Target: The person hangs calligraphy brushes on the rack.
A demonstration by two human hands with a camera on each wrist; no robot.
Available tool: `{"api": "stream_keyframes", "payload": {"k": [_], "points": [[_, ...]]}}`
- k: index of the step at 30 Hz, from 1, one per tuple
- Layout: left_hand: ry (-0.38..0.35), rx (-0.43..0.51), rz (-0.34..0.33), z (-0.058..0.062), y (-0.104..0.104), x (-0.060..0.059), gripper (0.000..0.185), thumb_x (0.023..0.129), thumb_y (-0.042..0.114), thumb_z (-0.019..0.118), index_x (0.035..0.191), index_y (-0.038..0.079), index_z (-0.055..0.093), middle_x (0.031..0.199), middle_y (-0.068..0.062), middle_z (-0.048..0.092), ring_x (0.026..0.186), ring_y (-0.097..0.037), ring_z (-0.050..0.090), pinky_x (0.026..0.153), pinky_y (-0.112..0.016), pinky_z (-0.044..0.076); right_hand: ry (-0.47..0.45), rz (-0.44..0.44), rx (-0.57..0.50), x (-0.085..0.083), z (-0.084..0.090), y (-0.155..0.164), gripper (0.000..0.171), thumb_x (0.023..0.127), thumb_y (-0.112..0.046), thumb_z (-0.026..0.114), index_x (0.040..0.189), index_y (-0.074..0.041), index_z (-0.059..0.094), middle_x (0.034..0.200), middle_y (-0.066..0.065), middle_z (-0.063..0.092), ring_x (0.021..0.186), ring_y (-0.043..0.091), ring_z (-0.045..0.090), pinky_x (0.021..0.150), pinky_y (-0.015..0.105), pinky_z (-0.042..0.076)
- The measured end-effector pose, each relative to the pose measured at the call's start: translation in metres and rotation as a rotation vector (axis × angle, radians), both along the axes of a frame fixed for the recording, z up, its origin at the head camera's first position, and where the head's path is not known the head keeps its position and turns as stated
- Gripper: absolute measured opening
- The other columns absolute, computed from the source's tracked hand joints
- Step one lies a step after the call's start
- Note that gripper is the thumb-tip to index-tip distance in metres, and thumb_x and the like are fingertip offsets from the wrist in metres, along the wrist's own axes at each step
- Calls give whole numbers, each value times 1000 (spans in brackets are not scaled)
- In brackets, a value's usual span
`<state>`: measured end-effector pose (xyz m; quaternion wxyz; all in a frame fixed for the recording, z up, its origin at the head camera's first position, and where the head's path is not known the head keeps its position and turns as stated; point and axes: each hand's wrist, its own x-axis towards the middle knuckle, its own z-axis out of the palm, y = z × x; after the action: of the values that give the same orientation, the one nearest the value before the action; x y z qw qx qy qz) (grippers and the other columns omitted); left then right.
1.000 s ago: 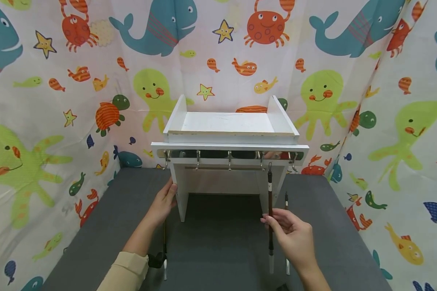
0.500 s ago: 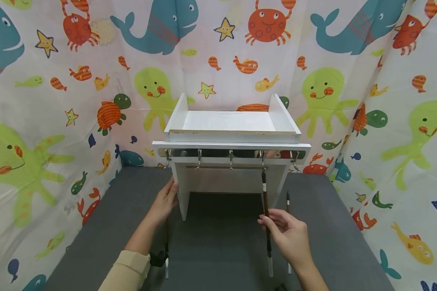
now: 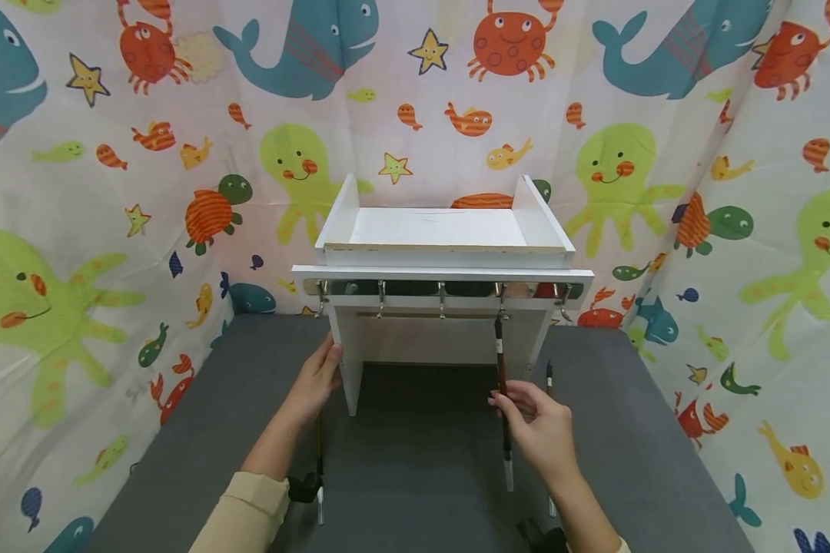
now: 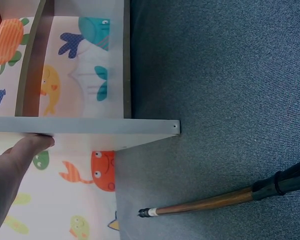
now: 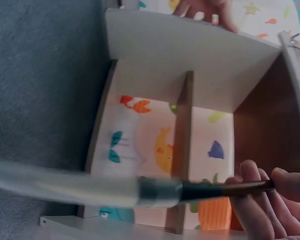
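Note:
My right hand (image 3: 536,422) pinches a calligraphy brush (image 3: 500,357) by the middle of its dark handle, between thumb and fingers. The brush stands nearly upright, capped bristle end down; its top reaches the second hook from the right (image 3: 501,296). Whether its loop sits on that hook I cannot tell. In the right wrist view, the brush's pale capped end (image 5: 90,190) is blurred. My left hand (image 3: 311,384) rests against the outer left side of the white shelf (image 3: 443,257), thumb at the panel's front edge.
Several metal hooks line a shiny strip (image 3: 411,289) on the shelf's front. A second brush (image 3: 550,384) lies on the grey mat (image 3: 415,491) at right, partly behind my right arm. Another brush (image 4: 210,202) lies left of the shelf. A sea-animal curtain (image 3: 415,153) surrounds the mat.
My right hand has moved slightly up and left, bringing the brush top from beside the hook to right under it. The left hand keeps its place on the shelf.

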<state>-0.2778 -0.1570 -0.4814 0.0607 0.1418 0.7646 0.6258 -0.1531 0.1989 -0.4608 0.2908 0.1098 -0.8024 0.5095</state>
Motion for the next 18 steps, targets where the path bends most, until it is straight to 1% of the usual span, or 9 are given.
{"api": "stream_keyframes", "payload": {"k": [4,7,9,11,13,16,18], "points": [[-9,3,8,-3,-1,0,67,109,48,33,164,20,8,170,-13,8,152,-41,20,108,-65,37,7,-48,70,-13,-12,2,14,90,-1,75,104,-2,73,96,10,78,86,25,77,75,8,54],[11,5,4,-5,1,1,67,108,50,33,164,21,10,170,-13,11,151,-42,22,107,-65,39,-3,-90,124,-18,-16,7,15,90,-7,77,105,-4,74,98,8,78,88,25,76,76,5,51],[16,5,-1,-5,2,1,67,108,50,33,164,23,11,170,-12,12,151,-41,23,106,-65,39,-7,-113,136,-20,-18,14,18,88,-8,79,105,-4,75,98,8,78,88,25,76,76,4,51],[23,9,-12,-4,2,0,66,108,49,33,164,22,10,170,-13,11,151,-42,22,106,-66,38,-8,-128,133,-20,-18,22,20,87,-9,80,105,-4,75,99,9,78,89,26,76,76,4,51],[22,15,-9,-3,3,0,66,108,48,33,164,22,10,170,-13,11,152,-41,22,106,-67,38,-18,-133,104,-19,-17,32,22,86,-8,81,107,-3,74,101,10,77,90,25,76,78,5,51],[20,23,-5,-1,1,1,66,109,47,32,164,20,9,169,-14,10,152,-42,21,108,-68,35,-39,-163,69,-19,-15,47,25,86,-8,81,110,-3,74,104,10,77,93,22,75,79,5,51],[12,18,7,0,0,1,66,108,48,32,164,21,9,169,-14,10,152,-42,21,108,-68,35,-72,-188,47,-20,-14,55,29,86,-9,81,113,-5,73,107,9,77,95,18,74,79,5,51]]}}
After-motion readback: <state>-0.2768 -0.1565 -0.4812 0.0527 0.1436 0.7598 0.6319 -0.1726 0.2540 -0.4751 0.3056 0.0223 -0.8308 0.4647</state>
